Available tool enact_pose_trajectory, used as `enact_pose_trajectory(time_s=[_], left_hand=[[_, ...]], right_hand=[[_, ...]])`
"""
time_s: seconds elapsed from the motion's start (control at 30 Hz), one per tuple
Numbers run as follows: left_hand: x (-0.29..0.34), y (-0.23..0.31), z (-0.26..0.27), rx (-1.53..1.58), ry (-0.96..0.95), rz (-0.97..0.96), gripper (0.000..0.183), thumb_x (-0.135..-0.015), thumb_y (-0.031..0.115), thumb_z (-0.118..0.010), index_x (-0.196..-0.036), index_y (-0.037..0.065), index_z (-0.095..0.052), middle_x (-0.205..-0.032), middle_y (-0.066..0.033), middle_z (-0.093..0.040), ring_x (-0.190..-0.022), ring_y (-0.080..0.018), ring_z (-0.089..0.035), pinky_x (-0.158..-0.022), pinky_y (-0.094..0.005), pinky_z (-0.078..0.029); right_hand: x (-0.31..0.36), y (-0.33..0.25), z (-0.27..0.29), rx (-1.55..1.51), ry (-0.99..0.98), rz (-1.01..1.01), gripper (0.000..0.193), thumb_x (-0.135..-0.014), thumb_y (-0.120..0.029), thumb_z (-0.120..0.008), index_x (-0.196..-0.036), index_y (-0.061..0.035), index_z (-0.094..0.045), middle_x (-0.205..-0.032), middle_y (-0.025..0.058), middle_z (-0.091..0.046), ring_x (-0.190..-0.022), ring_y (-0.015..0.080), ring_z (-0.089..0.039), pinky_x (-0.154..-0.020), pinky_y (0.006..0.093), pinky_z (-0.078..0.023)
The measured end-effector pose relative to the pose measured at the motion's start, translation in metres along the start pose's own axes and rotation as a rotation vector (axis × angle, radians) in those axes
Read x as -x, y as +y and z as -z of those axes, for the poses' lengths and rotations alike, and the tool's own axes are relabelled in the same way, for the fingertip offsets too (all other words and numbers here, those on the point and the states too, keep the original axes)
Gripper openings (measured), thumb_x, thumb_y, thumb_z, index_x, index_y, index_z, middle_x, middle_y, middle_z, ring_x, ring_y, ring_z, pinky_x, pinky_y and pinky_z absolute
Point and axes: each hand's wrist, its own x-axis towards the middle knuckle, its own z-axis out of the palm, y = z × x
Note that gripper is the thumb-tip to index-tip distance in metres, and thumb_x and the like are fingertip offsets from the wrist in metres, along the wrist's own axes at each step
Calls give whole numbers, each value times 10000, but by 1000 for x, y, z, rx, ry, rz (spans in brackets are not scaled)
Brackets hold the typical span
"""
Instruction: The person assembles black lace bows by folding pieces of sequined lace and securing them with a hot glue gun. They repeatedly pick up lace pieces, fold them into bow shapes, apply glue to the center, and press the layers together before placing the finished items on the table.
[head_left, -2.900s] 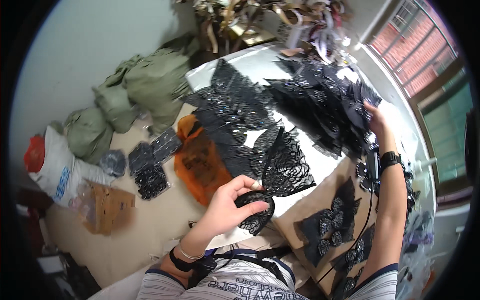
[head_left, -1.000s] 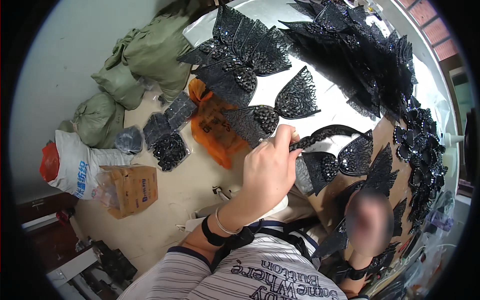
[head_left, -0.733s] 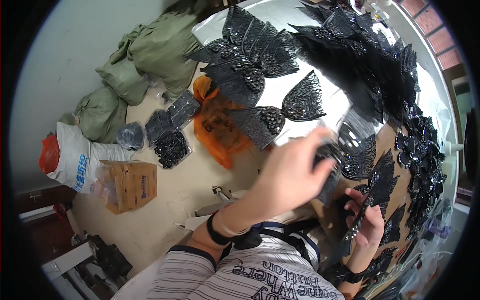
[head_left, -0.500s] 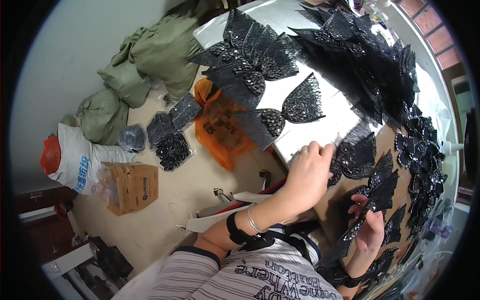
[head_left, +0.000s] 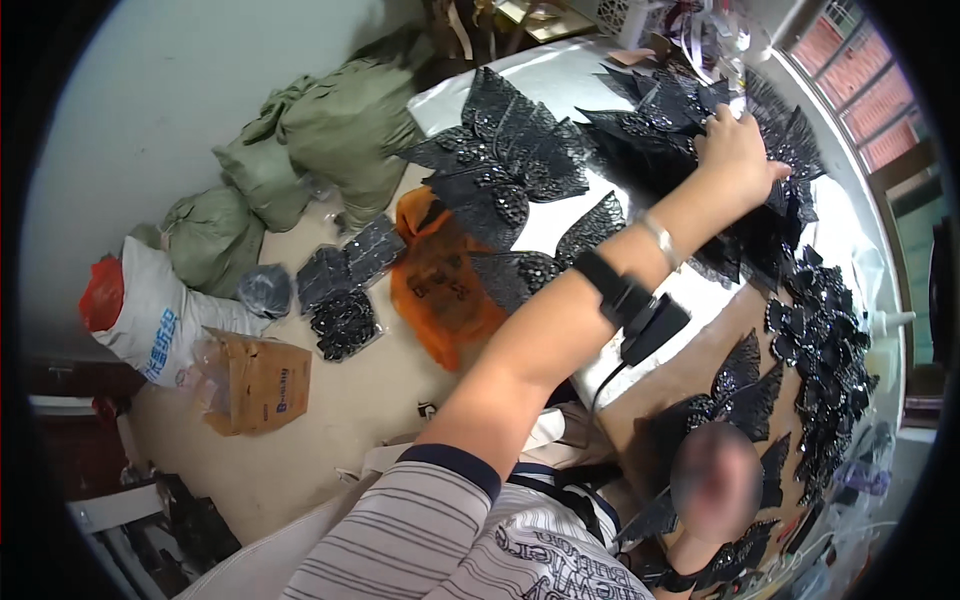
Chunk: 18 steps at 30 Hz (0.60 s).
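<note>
My left hand (head_left: 735, 155) reaches far across the table onto a pile of black mesh and sequin pieces (head_left: 660, 150). Its thumb stands apart from the fingers, and I see nothing held. Low at the right is my right hand (head_left: 715, 485), its fingers hidden by a blur; part of a black sequined piece (head_left: 650, 515) shows beside it. Just beyond that hand, winged black sequined pieces (head_left: 740, 385) lie on the brown part of the table. On the white surface, fanned black pieces (head_left: 520, 150) lie in a cluster, and my left forearm partly covers another winged piece (head_left: 590, 230).
Black shiny pieces (head_left: 820, 350) are heaped along the table's right side. An orange bag (head_left: 440, 290), flat packs of black pieces (head_left: 345, 325) and a cardboard box (head_left: 265, 385) are on the floor at left. Green sacks (head_left: 350, 130) lean by the wall.
My left hand has moved from the table's near edge to the far pile. The winged piece that lay beside it is gone from there. My right hand has shifted slightly left.
</note>
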Motion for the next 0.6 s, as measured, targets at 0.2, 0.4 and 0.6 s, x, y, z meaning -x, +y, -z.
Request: enact_pose_trajectory(time_s=[0.2,0.4,0.6], left_hand=[[113,-78,128,-332,-346,2,332,-729,269,-739,-926,21,-641,-892,-173,-614,-896,-351,-600,-769,-425,-479],[169,-104,140,-441,-330,253,541,-621,186,-834,-1063,31,-564,-1032,-154,-571,-1035,-292,-538,-900,-401,-429],[178,-53,145,96,-376,234,540,-661,108,-809,-1098,28,-503,-936,-151,-652,-904,-265,-650,-791,-333,-502]], right_hand=[[10,3,21,-63,41,7,341,-868,-142,-632,-1142,32,-532,-939,180,-623,-795,253,-652,-683,343,-564],[-5,5,5,-35,-60,-178,276,-842,-118,-631,-992,113,-606,-978,206,-635,-865,262,-646,-760,360,-536],[-18,12,-35,17,-166,-140,504,-826,-99,-633,-1254,110,-468,-1275,258,-536,-1162,342,-546,-1038,443,-380]])
